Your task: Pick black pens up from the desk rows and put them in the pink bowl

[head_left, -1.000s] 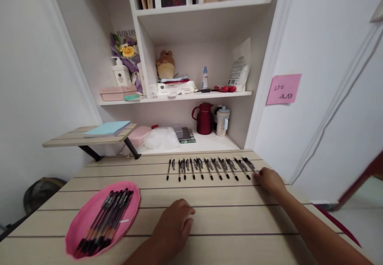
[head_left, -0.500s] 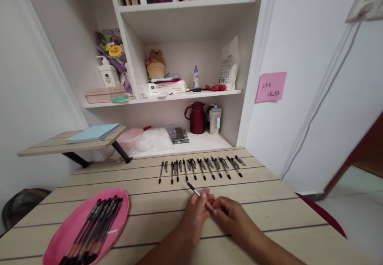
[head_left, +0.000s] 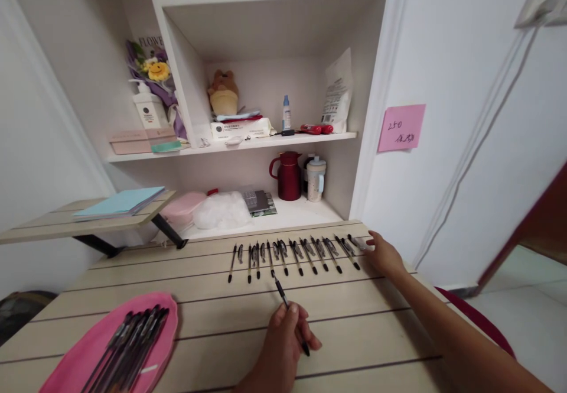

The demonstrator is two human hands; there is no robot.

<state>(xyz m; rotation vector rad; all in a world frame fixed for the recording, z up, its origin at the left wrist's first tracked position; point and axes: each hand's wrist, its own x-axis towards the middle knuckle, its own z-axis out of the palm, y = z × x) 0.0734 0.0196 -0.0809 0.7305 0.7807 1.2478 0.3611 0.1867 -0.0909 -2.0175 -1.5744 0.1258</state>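
Note:
My left hand (head_left: pixel 283 343) is closed around a pen (head_left: pixel 280 291), its tip end slanting up and left and a black end showing below my fingers. Over at the far right of a row, my right hand (head_left: pixel 384 256) has its fingers slightly apart at the end of a clear and black pen cap (head_left: pixel 355 242); firm contact cannot be made out. The row holds several pens (head_left: pixel 295 258) lying side by side, with loose pen caps (head_left: pixel 319 247) between them. More dark pens (head_left: pixel 133 346) lie together in a pink tray (head_left: pixel 170 328) at the left.
A small raised stand (head_left: pixel 133 221) with blue paper (head_left: pixel 119 203) stands at the table's back left. Behind the table is a white shelf unit (head_left: pixel 274 142) with a red jug (head_left: pixel 289 177), a pale cup (head_left: pixel 316 179) and a white plastic bag (head_left: pixel 221 210). A pink note (head_left: pixel 401 127) hangs on the wall.
My right hand has left the pen held near my left hand and moved right and away to the row's far end. The left hand keeps the pen, now more upright with its lower end exposed.

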